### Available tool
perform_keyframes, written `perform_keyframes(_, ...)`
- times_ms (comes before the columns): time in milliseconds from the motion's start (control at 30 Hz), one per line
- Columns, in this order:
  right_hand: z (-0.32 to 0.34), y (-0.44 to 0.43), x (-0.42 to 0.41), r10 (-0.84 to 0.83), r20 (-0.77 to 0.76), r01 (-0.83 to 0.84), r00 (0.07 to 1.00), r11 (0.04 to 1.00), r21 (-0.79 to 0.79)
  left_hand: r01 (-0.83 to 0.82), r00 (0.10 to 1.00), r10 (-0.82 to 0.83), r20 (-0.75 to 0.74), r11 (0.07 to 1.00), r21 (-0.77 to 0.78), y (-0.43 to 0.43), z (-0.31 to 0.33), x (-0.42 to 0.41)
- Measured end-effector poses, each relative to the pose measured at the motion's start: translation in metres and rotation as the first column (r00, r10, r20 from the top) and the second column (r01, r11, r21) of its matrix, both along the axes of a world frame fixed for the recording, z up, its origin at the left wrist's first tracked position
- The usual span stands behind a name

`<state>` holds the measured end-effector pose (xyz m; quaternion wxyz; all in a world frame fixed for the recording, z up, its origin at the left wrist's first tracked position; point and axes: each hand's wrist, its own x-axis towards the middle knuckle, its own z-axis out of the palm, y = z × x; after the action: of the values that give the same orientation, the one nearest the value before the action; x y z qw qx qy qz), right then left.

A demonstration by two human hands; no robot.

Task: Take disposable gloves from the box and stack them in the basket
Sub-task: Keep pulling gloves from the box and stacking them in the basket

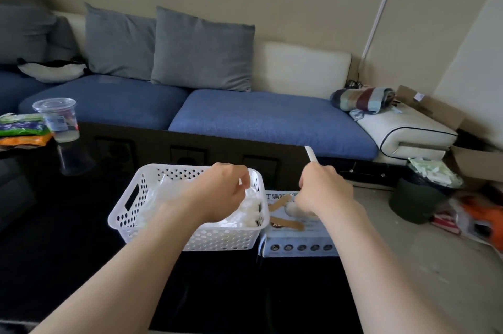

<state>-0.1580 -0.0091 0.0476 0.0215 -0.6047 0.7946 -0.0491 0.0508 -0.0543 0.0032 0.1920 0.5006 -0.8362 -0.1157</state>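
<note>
a white plastic basket [136, 214] with rows of small round holes and a slot handle on its left end sits on the dark glossy table [68, 265]. inside it lies a loose heap of thin, crumpled, milky-white disposable gloves [250, 208], piled mostly toward the right end, with a flatter translucent layer spread along the left. just beside the basket's right wall, touching or nearly so, is the glove box [299, 244], pale blue-white with printed characters on top, a row of small round icons on its near face, and brown cardboard flaps torn open around the top slot. a whitish bulge of glove material shows at that opening, under the right hand.

the left hand [217, 192] hovers over the right half of the basket, its grip pinched closed with thumb and fingertips together on a bit of white glove at the basket's far right rim. the right hand [321, 192] is above the box, curled into a closed grip around a glove [310, 154]; a narrow white strip of it sticks up and back from the top of the fist.

further left on the table stand a clear plastic cup [58, 121] with a lid and some colourful packets [21, 129]. behind the table runs a blue sofa [258, 118] with grey cushions
</note>
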Motion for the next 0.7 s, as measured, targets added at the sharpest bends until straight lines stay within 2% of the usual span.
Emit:
perform_keyframes(100,-0.005,0.004,-0.011,0.026,0.065,-0.03,0.998,0.998,0.052,0.074,0.997,-0.074,0.005,0.996,-0.051,0.003,-0.004,-0.015)
perform_keyframes(300,-0.021,-0.002,-0.033,0.066,0.059,-0.067,0.996,0.998,0.007,0.15,0.989,-0.151,-0.006,0.988,-0.042,0.008,-0.007,-0.044)
perform_keyframes(433,-0.029,-0.005,-0.048,0.113,0.143,-0.108,0.983,0.993,-0.037,0.173,0.985,-0.171,0.031,0.984,-0.05,0.009,-0.01,-0.062)
perform_keyframes(600,-0.038,-0.008,-0.059,0.25,0.232,-0.238,0.94,0.968,-0.079,0.143,0.972,-0.135,0.191,0.989,-0.032,0.007,-0.018,-0.074)
perform_keyframes(700,-0.038,-0.011,-0.062,0.323,0.285,-0.314,0.902,0.946,-0.078,0.11,0.964,-0.124,0.233,0.991,0.072,0.009,-0.019,-0.08)
